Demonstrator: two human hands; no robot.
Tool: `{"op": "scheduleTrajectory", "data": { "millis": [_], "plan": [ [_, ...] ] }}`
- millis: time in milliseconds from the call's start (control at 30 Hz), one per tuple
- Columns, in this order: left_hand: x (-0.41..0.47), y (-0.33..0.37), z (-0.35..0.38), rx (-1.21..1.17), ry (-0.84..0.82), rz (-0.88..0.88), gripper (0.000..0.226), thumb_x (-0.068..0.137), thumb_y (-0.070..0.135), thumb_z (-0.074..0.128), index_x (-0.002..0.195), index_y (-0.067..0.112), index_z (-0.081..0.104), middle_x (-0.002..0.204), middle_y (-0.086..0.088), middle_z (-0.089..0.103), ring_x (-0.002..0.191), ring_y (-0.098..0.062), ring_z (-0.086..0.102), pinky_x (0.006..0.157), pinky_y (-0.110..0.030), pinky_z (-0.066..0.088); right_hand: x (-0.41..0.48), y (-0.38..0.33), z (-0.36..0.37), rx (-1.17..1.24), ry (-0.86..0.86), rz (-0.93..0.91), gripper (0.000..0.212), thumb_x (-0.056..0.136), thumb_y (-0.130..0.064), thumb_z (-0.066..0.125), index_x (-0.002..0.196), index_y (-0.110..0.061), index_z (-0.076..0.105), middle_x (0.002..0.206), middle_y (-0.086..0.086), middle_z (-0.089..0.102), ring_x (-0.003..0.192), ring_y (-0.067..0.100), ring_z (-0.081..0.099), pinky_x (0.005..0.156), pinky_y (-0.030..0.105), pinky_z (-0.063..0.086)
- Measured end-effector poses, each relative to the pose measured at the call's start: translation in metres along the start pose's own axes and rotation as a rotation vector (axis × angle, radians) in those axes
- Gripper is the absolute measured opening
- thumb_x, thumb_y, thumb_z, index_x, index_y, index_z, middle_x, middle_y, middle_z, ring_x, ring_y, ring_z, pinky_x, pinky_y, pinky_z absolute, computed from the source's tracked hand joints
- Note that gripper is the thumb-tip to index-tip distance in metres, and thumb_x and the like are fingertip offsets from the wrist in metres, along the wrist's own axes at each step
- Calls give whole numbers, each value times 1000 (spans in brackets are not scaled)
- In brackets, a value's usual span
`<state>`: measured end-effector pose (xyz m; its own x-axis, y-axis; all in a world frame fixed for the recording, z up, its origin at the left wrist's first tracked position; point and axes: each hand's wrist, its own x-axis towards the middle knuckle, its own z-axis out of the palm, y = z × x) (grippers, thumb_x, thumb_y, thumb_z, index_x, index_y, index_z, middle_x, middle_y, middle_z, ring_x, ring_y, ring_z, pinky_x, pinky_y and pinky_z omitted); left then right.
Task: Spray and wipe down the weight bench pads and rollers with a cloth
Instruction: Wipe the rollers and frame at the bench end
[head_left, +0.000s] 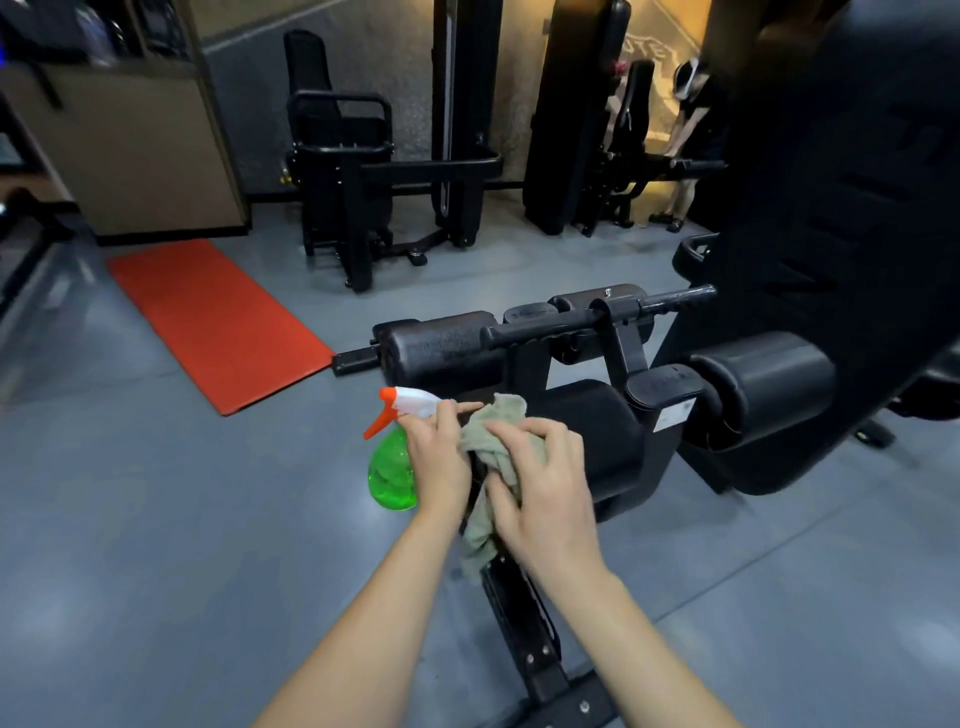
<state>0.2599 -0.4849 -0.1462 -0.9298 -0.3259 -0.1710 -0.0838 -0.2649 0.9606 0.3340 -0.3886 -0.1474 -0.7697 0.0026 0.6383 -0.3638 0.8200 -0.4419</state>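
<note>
1. Grey gym floor (156, 519) lies all around, with an orange mat (218, 322) to the left and black machines along the far wall; another person (696, 130) stands in the far right corner.
2. The weight bench's small black pad (592, 431) is in the centre, and the cloth (493, 441) is bunched on its near left edge, with one end hanging down over the frame.
3. The right hand (540, 483) grips the cloth with curled fingers and presses it on the pad.
4. The left hand (439, 457) holds the green spray bottle (392, 473) by the neck, just beside the pad's left edge; one finger lies straight toward the cloth.
5. To wipe well, I would open the cloth flatter, so more of it touches the pad, and go in overlapping strokes from the left edge to the right edge.
6. The left roller (441, 345) and the right roller (763, 384) probably wait for later; they need wiping around their whole curve.
7. The nozzle should stay pointed away from the floor, which may become slippery.
</note>
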Motion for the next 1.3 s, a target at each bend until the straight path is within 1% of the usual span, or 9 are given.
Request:
{"op": "scheduleTrajectory", "data": {
  "millis": [100, 200, 300, 500, 567, 833, 933, 1133, 1300],
  "plan": [
    [6, 3, 3, 36, 78, -159, 40, 99, 25, 51, 136, 14, 43, 115, -5, 64, 109, -29, 58, 87, -36, 37, 20, 34, -14, -145, 40, 53, 47, 81, -24, 63, 129, -23, 63, 111, 7, 57, 98, 27, 49, 86, 40, 43],
    [8, 0, 3, 21, 117, -220, 56, 97, 23, 51, 149, 14, 34, 121, -7, 63, 104, -28, 55, 85, -33, 33, 44, 66, -26, -170, 130, 330, 39, 89, -27, 60, 128, -25, 63, 112, 9, 57, 102, 34, 47, 90, 43, 41],
    [12, 1, 5, 25, 121, -218, 52, 94, 24, 52, 144, 16, 40, 121, -8, 64, 102, -29, 57, 86, -36, 38, 50, 54, -17, -162, 147, 408, 41, 87, -15, 66, 127, -24, 63, 113, 11, 54, 103, 33, 44, 93, 43, 42],
    [6, -13, -6, 81, -60, -155, 54, 96, 54, 32, 139, 23, 40, 144, -25, 50, 128, -42, 54, 97, -44, 46, 26, -9, 1, 71, -189, -74, 41, 86, -21, 60, 128, -24, 60, 118, 2, 56, 106, 23, 49, 91, 30, 43],
    [9, -8, -3, 42, 17, -211, 59, 92, 57, 43, 134, 16, 47, 125, -26, 56, 118, -43, 57, 89, -38, 41, 38, 6, -6, 2, -195, -141, 39, 90, -26, 62, 129, -23, 60, 116, 0, 60, 102, 24, 54, 88, 35, 43],
    [11, -3, 5, 15, 138, -288, 55, 103, 37, 49, 152, 17, 36, 134, -7, 56, 126, -30, 51, 97, -37, 34, 77, 80, -22, -247, 124, 522, 39, 97, -25, 59, 136, -20, 54, 115, 17, 58, 108, 36, 47, 89, 47, 41],
    [16, -1, 5, 63, 138, -270, 47, 102, 29, 48, 146, 13, 40, 124, -7, 58, 113, -29, 52, 89, -33, 31, 53, 45, -8, -126, 118, 334, 48, 101, -36, 53, 147, -22, 50, 114, 12, 59, 108, 29, 45, 93, 42, 42],
    [22, -2, 4, 115, 147, -310, 55, 107, 38, 40, 154, 10, 35, 148, -16, 50, 133, -35, 46, 96, -38, 31, 32, 26, -22, -131, -92, -28, 77, 86, -70, 59, 147, -23, 51, 125, 3, 57, 117, 21, 51, 107, 39, 39],
    [20, -6, 7, 37, 174, -336, 55, 105, 38, 44, 154, 18, 34, 140, -9, 55, 125, -32, 50, 92, -36, 30, 50, 98, -38, -207, 87, 229, 44, 94, -45, 58, 132, -23, 61, 113, 4, 63, 104, 29, 52, 94, 35, 40]
  ]
}}
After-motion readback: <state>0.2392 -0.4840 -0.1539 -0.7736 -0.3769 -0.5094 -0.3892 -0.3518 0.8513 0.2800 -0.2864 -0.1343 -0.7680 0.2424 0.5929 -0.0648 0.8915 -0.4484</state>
